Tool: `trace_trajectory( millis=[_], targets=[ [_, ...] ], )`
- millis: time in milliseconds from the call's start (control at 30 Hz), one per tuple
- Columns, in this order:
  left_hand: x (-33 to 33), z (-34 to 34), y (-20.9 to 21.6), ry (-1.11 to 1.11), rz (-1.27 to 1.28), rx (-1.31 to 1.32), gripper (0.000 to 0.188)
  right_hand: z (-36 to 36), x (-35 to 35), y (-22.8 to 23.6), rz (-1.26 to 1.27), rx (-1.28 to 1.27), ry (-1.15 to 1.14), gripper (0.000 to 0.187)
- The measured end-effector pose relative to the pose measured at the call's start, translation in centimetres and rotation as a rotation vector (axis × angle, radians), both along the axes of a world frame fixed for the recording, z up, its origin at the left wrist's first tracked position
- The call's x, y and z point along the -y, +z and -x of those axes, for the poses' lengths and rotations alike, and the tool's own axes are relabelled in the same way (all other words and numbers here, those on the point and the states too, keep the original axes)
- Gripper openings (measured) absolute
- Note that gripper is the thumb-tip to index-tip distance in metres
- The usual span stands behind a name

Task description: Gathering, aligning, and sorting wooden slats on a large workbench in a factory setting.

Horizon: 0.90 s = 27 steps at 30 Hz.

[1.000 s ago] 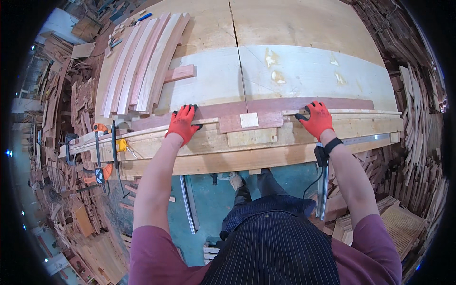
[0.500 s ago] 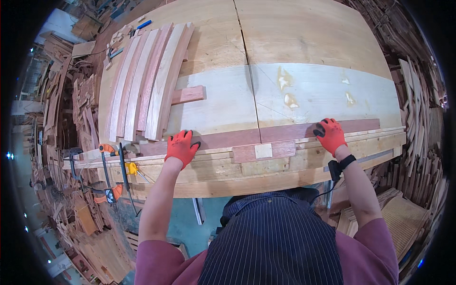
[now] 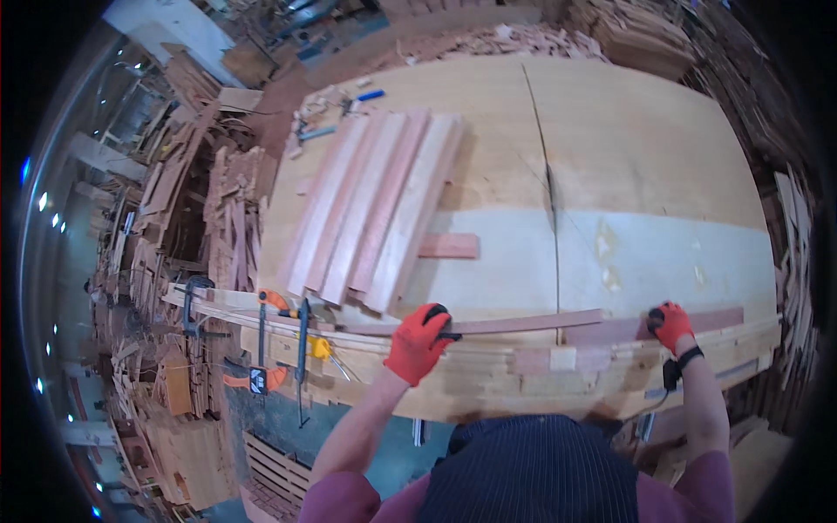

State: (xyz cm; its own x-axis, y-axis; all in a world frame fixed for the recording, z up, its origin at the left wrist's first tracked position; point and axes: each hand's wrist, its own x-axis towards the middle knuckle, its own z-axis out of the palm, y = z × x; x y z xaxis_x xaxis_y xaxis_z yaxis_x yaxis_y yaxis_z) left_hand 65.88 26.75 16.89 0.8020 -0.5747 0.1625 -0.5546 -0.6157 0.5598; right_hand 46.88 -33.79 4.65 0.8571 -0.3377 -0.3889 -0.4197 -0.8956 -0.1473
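Observation:
My left hand (image 3: 417,345), in a red glove with black fingertips, is closed round a narrow reddish-brown wooden strip (image 3: 532,322). The strip is tipped up on its thin edge, its right end overlapping a second wooden strip (image 3: 615,329) along the bench's near edge. On that second strip rests my right hand (image 3: 673,328), gloved alike, its fingers curled over the wood. Between the hands, a small pale block (image 3: 562,358) sits on a short reddish piece (image 3: 530,361) at the bench front.
Several long planed boards (image 3: 375,209) lie side by side on the large wooden bench top (image 3: 654,157), left of a dark seam. A short board (image 3: 452,246) pokes out beneath them. Orange and black clamps (image 3: 272,301) and a yellow-handled tool (image 3: 321,348) are at the front left.
My left hand has taken hold of the left strip, tipped it on edge and shifted it right over the other strip. My right hand has moved farther right along its strip. The view has swung left.

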Motion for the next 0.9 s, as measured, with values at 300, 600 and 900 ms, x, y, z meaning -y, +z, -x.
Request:
trace_trajectory(
  millis=[300,600,900],
  targets=[
    [3.5,-16.0,6.7,0.306,0.237,0.144,0.051,-2.6,-9.0,-0.7,-0.08,0.125,0.062,0.054],
    [-0.6,-20.1,-1.7,0.513,-0.638,0.097,0.075,-2.1,-11.6,0.8,-0.201,0.241,0.047,0.048],
    [-5.2,-19.7,-6.0,0.554,-0.452,0.311,0.057,-7.2,-19.1,4.2,-0.333,0.079,0.235,0.046]
  ],
)
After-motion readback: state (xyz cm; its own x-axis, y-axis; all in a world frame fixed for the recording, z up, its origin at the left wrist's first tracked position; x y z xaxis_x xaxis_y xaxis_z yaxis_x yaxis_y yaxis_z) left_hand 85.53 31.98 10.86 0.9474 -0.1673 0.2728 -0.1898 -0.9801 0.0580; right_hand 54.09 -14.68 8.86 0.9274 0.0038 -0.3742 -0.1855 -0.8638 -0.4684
